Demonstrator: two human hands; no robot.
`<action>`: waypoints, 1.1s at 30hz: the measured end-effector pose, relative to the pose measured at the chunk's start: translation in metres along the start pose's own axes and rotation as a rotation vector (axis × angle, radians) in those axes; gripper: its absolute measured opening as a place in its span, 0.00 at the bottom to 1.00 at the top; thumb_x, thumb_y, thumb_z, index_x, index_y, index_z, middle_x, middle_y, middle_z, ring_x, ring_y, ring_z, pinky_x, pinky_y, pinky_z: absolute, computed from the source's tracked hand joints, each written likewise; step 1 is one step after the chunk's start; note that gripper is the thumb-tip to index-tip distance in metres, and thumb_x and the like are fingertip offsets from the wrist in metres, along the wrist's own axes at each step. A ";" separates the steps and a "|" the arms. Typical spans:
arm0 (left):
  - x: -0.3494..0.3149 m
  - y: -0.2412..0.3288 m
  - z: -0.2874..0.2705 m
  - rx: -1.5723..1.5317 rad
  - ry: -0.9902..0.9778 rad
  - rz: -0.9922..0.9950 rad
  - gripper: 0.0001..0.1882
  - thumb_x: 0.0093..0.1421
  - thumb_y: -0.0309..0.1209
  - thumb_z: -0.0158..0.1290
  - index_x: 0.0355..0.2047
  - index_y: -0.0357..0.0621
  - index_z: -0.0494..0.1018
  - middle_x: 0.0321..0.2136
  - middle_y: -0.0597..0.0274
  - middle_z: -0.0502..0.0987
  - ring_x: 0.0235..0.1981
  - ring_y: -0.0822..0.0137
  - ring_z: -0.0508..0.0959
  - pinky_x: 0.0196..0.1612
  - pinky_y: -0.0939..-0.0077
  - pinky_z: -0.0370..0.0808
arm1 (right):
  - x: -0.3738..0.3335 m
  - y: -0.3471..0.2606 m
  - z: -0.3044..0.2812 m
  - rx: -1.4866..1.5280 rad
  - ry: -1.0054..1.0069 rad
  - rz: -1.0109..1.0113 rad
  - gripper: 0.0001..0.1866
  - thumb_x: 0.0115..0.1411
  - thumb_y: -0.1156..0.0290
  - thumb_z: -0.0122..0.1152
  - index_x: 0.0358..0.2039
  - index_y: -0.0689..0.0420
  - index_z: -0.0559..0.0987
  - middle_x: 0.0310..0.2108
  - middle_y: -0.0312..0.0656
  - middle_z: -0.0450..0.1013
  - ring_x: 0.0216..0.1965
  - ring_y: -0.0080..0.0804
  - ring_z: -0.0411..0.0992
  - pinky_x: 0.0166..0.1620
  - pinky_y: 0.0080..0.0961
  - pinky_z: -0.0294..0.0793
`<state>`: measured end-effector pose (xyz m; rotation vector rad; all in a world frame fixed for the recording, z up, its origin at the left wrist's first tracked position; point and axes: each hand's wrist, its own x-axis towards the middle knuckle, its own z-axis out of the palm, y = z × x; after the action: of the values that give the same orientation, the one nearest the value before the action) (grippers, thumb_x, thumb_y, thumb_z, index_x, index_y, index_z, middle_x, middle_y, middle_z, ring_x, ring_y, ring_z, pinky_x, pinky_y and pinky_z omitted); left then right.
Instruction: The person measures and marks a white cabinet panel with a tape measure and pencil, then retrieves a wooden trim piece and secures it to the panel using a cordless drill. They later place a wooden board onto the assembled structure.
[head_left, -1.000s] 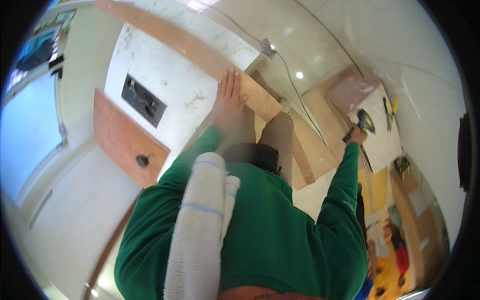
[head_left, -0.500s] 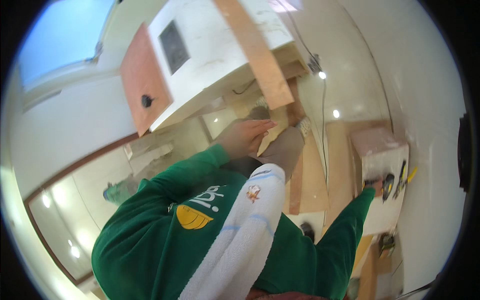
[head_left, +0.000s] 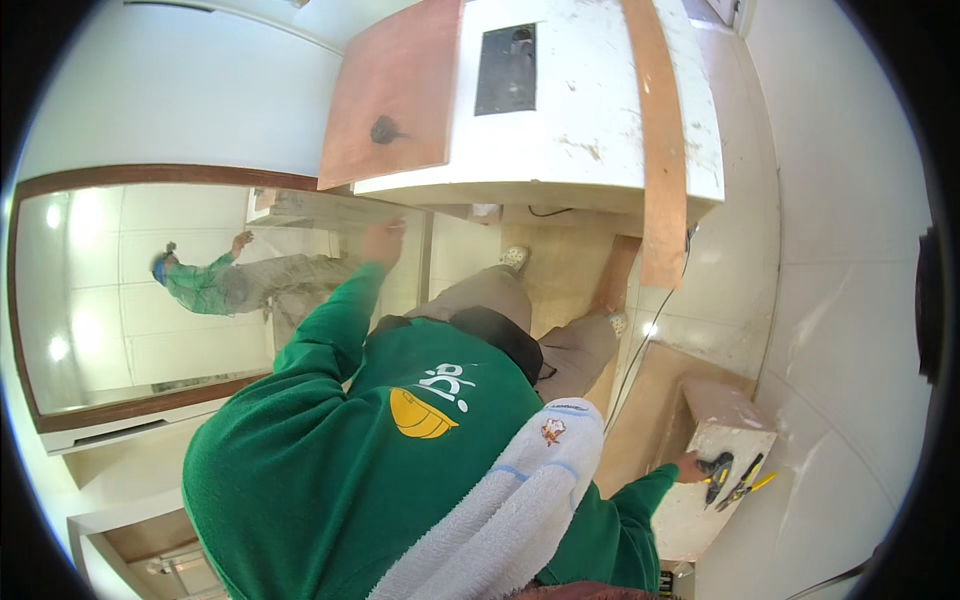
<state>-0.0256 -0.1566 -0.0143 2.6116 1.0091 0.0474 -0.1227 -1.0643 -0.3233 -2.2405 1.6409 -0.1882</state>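
Observation:
My left hand (head_left: 383,243) is raised in front of a brown-framed mirror (head_left: 140,365). Motion smears its fingers, and nothing shows clearly in them. Low on the right, my right hand (head_left: 688,467) reaches over a pale, box-like stand (head_left: 690,520), its fingers closed at a black-and-grey tool (head_left: 714,475); the exact kind of tool is unclear. Beside that tool lie pliers (head_left: 742,487) with black and yellow handles. A white towel (head_left: 500,510) hangs down over my green sweatshirt (head_left: 330,480).
Ahead stands a white cabinet (head_left: 590,110) with a dark rectangular cutout (head_left: 507,68). A reddish-brown board (head_left: 400,75) bearing a small black piece (head_left: 384,130) lies at its left. Across its right end, a wooden strip (head_left: 660,140) overhangs the front edge. A cable (head_left: 628,385) runs along the floor.
My view has turned, showing more of the mirror. The left hand has moved left from in front of my legs toward the mirror. The right hand stays by the tool on the stand.

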 end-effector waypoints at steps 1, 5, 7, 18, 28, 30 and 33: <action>0.008 -0.020 -0.013 0.000 0.063 -0.043 0.17 0.71 0.32 0.62 0.58 0.45 0.85 0.43 0.51 0.90 0.43 0.62 0.90 0.50 0.65 0.84 | -0.029 -0.017 0.000 0.106 -0.079 -0.120 0.37 0.57 0.62 0.82 0.62 0.62 0.73 0.50 0.55 0.81 0.46 0.52 0.83 0.48 0.47 0.85; 0.057 -0.091 -0.055 -0.075 0.277 -0.207 0.19 0.68 0.38 0.62 0.57 0.50 0.86 0.44 0.45 0.89 0.47 0.48 0.89 0.54 0.53 0.82 | -0.188 -0.132 -0.002 0.524 -0.722 -0.284 0.19 0.67 0.83 0.63 0.58 0.61 0.77 0.38 0.43 0.80 0.37 0.35 0.82 0.42 0.31 0.85; 0.091 -0.128 -0.069 -0.149 0.387 -0.214 0.19 0.69 0.38 0.62 0.57 0.48 0.86 0.44 0.46 0.89 0.47 0.49 0.89 0.55 0.53 0.82 | -0.282 -0.211 -0.017 0.541 -0.944 -0.533 0.19 0.69 0.84 0.60 0.59 0.59 0.79 0.37 0.42 0.80 0.35 0.27 0.81 0.41 0.27 0.85; 0.301 -0.311 -0.077 -0.301 0.363 -0.426 0.31 0.67 0.43 0.65 0.66 0.40 0.78 0.63 0.43 0.81 0.62 0.46 0.81 0.65 0.52 0.76 | -0.680 -0.603 -0.083 0.376 -1.233 -1.342 0.23 0.66 0.71 0.70 0.62 0.56 0.80 0.45 0.51 0.82 0.41 0.45 0.82 0.46 0.38 0.81; 0.287 -0.209 -0.090 -0.183 0.294 0.129 0.30 0.69 0.39 0.64 0.68 0.39 0.75 0.63 0.43 0.80 0.66 0.42 0.76 0.69 0.51 0.73 | -0.878 -0.659 -0.004 0.193 -0.654 -1.920 0.32 0.60 0.64 0.73 0.67 0.40 0.78 0.76 0.46 0.63 0.71 0.56 0.67 0.67 0.55 0.73; 0.277 -0.189 -0.090 -0.361 0.201 0.134 0.30 0.70 0.35 0.64 0.68 0.36 0.74 0.65 0.43 0.78 0.65 0.47 0.78 0.68 0.54 0.74 | -0.883 -0.658 0.010 0.117 -0.536 -1.925 0.32 0.59 0.62 0.74 0.65 0.36 0.80 0.73 0.46 0.66 0.68 0.56 0.70 0.63 0.54 0.77; 0.255 -0.159 -0.076 -0.730 0.008 0.039 0.30 0.72 0.34 0.63 0.69 0.33 0.73 0.65 0.44 0.79 0.64 0.53 0.80 0.67 0.60 0.76 | -0.881 -0.661 0.019 0.147 -0.704 -1.780 0.24 0.62 0.64 0.70 0.60 0.37 0.83 0.71 0.47 0.67 0.65 0.54 0.72 0.61 0.53 0.79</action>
<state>0.0506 0.1443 -0.0172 1.9584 0.7516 0.3628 0.1946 -0.0553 -0.0145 -2.4288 -0.8775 0.0755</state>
